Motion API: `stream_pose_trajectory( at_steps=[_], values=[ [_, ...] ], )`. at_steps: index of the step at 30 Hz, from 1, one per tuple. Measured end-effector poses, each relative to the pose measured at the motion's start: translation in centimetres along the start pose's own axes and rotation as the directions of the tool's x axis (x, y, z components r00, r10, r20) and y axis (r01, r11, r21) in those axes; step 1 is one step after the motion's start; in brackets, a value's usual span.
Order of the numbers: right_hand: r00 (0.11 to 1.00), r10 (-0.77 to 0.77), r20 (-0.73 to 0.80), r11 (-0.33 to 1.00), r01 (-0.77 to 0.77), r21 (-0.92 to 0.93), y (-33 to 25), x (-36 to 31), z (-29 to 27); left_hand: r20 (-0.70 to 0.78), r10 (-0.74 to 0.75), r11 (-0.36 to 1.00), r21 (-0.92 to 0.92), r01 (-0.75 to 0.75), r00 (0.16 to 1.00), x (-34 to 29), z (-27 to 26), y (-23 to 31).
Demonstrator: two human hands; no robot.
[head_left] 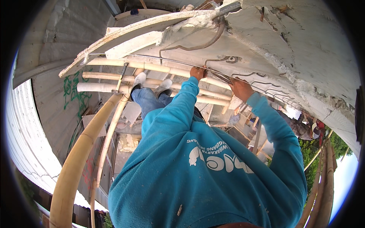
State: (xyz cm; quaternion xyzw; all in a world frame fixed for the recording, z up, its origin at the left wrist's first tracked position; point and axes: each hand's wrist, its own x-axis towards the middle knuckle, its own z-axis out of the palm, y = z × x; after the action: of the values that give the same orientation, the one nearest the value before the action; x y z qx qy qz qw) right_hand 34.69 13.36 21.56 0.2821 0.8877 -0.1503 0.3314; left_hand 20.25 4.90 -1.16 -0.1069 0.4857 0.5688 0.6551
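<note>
From my remote feed, I've got the L hand (197, 72) up at a thin metal rod (171, 59) that runs along the front of a concrete slab (289, 41). Its fingers are curled in; can't tell if they actually grip the rod. The R hand (242, 89) has its fingers closed around the handles of what looks like pliers (221, 77), tips pointing toward the L hand.

Progress, my read: the rod's laid along the row of bent bars (190, 48) jutting from the slab, work at the 2 hands seems midway, w/ more bars sticking out to the R. Can't confirm which spots are fastened.

Containers: can't make out any nr the hands, so no contents to report. A hammer (122, 72) rests by the bamboo poles (152, 67), which carry 2 shoes (140, 78).
</note>
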Motion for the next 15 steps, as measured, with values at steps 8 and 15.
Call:
stream_pose_trajectory(
  at_steps=[8,15],
  values=[
    [0.807,0.006,0.59,0.409,-0.54,0.736,5.9,1.6,1.1,0.012,-0.004,1.0,-0.001,0.004,1.0,1.9,0.0,-1.0],
    [0.901,0.133,0.413,0.716,-0.376,0.589,2.4,1.7,-1.9,0.002,-0.009,0.998,-0.054,0.009,1.0,0.3,0.2,-0.1]
  ],
)
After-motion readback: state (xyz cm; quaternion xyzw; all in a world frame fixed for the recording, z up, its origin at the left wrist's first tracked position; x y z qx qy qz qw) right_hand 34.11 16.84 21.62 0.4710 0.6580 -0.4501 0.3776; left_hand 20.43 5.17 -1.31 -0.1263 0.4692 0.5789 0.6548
